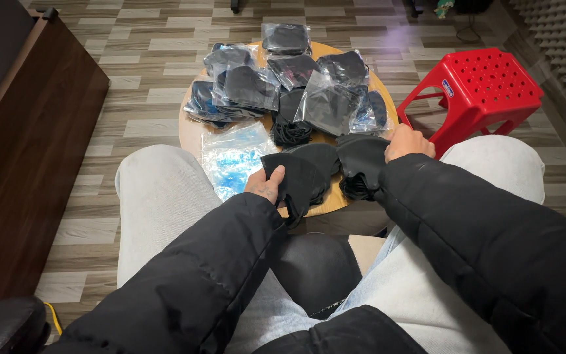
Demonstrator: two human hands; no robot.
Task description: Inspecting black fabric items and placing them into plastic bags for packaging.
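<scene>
A round wooden table [192,131] stands in front of my knees. On it lie several black face masks sealed in clear plastic bags [250,88], and loose black masks [291,128] in the middle. My left hand [265,183] grips a black mask [299,174] by its near edge, at the table's front rim. My right hand [407,143] holds another black mask [361,160] at the table's right front. The two masks touch or overlap between my hands. Both arms wear black puffy sleeves.
A stack of empty clear bags with blue print [230,157] lies on the table's left front. A red plastic stool [476,92] stands to the right. A dark wooden cabinet [21,151] runs along the left. Grey plank floor surrounds the table.
</scene>
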